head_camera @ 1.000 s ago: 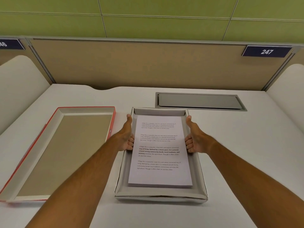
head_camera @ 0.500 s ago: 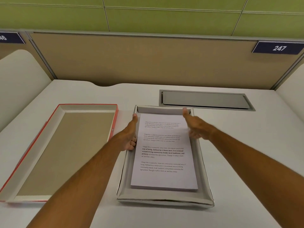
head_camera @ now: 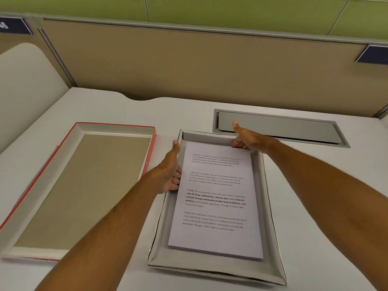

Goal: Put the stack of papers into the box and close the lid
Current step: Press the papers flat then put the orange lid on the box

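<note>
Head view: stack of papers (head_camera: 216, 198) lies flat inside grey box (head_camera: 270, 206) on white desk (head_camera: 315, 185). Left hand (head_camera: 170, 173), fingers curled, rests against stack's left edge. Right hand (head_camera: 245, 137), thumb raised, fingertips touch stack's far right corner. Red-edged lid (head_camera: 42, 185) lies upturned left of box, off it.
</note>
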Available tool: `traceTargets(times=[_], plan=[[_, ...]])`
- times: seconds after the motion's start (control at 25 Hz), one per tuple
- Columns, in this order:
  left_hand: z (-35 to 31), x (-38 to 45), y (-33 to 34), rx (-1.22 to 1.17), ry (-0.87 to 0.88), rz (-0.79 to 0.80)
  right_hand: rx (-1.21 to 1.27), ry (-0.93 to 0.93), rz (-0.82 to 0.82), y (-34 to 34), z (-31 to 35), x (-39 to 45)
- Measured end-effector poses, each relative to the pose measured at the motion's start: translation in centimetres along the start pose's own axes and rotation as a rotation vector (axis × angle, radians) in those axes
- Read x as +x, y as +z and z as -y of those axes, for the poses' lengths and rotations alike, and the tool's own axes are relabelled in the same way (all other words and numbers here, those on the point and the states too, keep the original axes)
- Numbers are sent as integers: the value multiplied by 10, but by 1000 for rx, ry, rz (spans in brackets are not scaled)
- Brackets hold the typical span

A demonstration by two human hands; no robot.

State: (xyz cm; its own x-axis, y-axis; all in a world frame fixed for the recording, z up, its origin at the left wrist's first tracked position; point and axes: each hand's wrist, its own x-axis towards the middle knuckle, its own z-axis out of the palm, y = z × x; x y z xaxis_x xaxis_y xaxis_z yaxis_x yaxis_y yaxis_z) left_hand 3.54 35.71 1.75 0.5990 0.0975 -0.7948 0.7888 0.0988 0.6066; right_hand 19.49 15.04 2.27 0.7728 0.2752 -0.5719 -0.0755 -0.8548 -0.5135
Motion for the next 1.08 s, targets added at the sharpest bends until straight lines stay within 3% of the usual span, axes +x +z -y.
traceTargets(times=[0.36,0.64,0.88,1.08], plan=[[1,-2,1,5,-11,9,24,-18,50,2,-2,0],[5,-20,9,63,19,30,551,61,-246,-3,-36,-60],[0,-14,3,39,26,-9,709,138,37,46,-38,-120],[1,-18,7,55,38,-14,811,212,40,64,-47,-138]])
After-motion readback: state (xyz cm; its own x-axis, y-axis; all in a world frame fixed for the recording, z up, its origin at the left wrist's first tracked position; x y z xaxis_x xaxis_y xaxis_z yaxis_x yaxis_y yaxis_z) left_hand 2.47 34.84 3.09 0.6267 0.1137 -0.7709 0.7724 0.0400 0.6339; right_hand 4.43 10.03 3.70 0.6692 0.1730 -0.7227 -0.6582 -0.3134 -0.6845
